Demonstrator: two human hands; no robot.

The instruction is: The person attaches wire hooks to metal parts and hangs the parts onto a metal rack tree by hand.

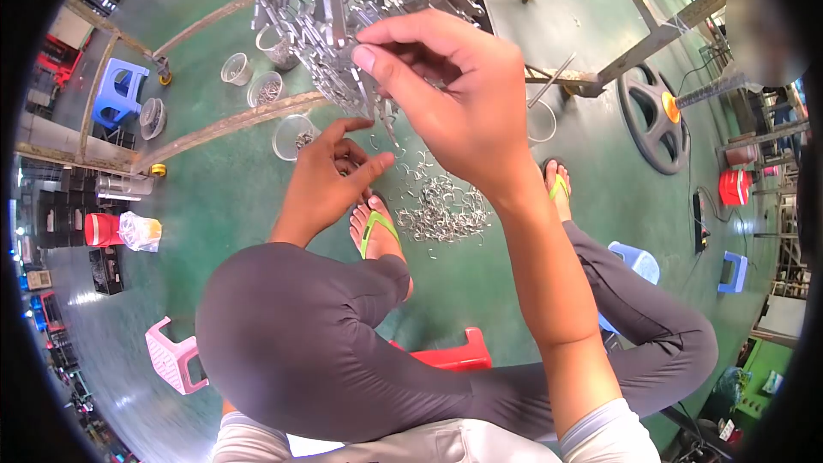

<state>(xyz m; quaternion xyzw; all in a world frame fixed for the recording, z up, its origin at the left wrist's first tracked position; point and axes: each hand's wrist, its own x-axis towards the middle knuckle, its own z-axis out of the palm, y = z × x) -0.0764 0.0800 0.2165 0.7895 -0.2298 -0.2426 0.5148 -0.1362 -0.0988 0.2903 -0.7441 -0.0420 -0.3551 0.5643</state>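
A heap of shiny silver metal parts [343, 13] fills the top middle of the head view, with many thin pieces sticking out of its lower edge. My right hand [467, 90] is at the front of this heap, thumb and index fingertip closed in a pinch on a metal part whose shape is mostly hidden. Lower and to the left, my left hand [321, 180] is held with curled fingers, thumb and index finger apart, just under the heap's tip. Nothing shows between its fingers. Small curved metal pieces [446, 210] lie scattered on the floor below.
Tubs of small parts [267, 88] stand on the green floor beside a rusty metal frame [227, 129]. A black wheel-shaped base [653, 120] is at right. Around me are a blue stool [120, 90], a pink stool [171, 356] and a red stool [459, 351] below my legs.
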